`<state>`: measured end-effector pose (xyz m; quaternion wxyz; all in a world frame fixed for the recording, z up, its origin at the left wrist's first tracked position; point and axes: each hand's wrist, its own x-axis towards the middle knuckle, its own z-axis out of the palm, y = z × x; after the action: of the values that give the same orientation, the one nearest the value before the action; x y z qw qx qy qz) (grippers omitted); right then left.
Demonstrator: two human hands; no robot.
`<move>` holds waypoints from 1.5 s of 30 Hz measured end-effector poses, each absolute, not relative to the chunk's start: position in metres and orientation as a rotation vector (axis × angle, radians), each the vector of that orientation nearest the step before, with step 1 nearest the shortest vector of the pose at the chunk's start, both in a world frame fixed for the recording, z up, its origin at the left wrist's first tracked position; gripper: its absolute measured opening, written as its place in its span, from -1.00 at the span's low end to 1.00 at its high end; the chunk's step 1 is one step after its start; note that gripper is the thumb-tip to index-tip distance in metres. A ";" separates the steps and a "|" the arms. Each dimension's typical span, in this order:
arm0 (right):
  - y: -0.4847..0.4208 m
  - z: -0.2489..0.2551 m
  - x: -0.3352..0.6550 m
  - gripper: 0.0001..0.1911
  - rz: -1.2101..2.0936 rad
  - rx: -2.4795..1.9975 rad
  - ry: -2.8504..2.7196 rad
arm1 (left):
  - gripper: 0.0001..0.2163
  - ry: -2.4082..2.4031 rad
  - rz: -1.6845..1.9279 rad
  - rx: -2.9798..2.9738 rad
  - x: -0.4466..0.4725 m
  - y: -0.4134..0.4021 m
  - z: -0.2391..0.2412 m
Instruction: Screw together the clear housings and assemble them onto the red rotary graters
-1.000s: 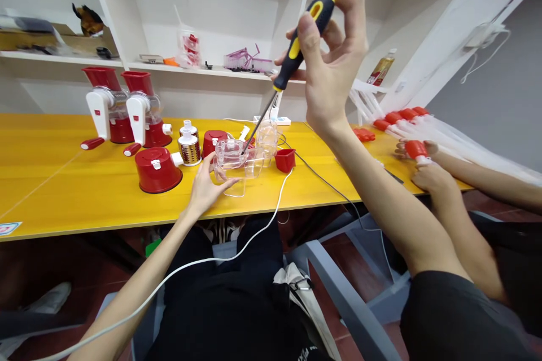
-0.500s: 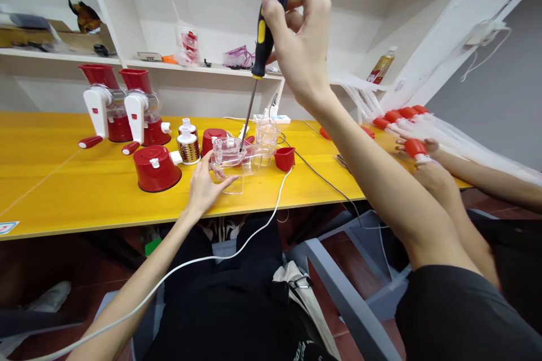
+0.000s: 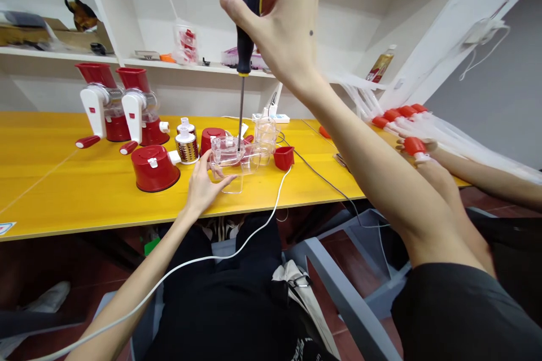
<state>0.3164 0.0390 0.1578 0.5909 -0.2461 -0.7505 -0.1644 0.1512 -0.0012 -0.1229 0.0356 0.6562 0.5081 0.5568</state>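
Observation:
My right hand (image 3: pixel 284 17) is raised, its fingers round the upper handle of a black and yellow screwdriver (image 3: pixel 244 28), with the thumb sticking out to the left. The screwdriver stands nearly upright, its tip down at a clear plastic housing (image 3: pixel 226 152) on the table. My left hand (image 3: pixel 204 183) grips the near left side of that housing between thumb and fingers. What the tip meets is too small to make out. Just right of the housing sits a red hopper (image 3: pixel 284 158); behind it is a red base (image 3: pixel 213 139), partly covered.
Left on the yellow table (image 3: pixel 55 192) stand two assembled red-and-white rotary graters (image 3: pixel 136 107), a red base (image 3: pixel 155 168) and metal grater drums (image 3: pixel 187 145). A white cable (image 3: pixel 237 256) crosses my lap. At right, a co-worker's hands (image 3: pixel 432 166) hold a red-topped part (image 3: pixel 414 146).
The screwdriver has swung from leaning right to nearly upright as my right hand moved left and slightly up. Its thumb has come away from the handle. My left hand stays on the housing.

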 end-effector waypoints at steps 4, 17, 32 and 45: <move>0.046 0.158 0.316 -0.79 -0.340 -0.417 -1.825 | -0.25 1.549 1.725 2.022 0.151 0.000 -0.125; 0.054 0.147 0.338 -0.67 0.128 -0.135 -1.898 | -0.33 1.473 1.742 1.982 0.150 -0.001 -0.121; 0.057 0.141 0.315 -0.96 0.197 -0.062 -1.616 | -0.29 1.354 1.739 1.920 0.149 -0.002 -0.117; 0.048 0.142 0.304 -0.89 0.119 -0.262 -1.488 | -0.28 1.340 1.701 1.871 0.150 -0.003 -0.114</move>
<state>0.3036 0.0477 0.1418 0.7262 -0.1190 -0.6749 0.0539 0.1502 -0.0034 -0.1143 0.1395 0.6473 0.4638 0.5886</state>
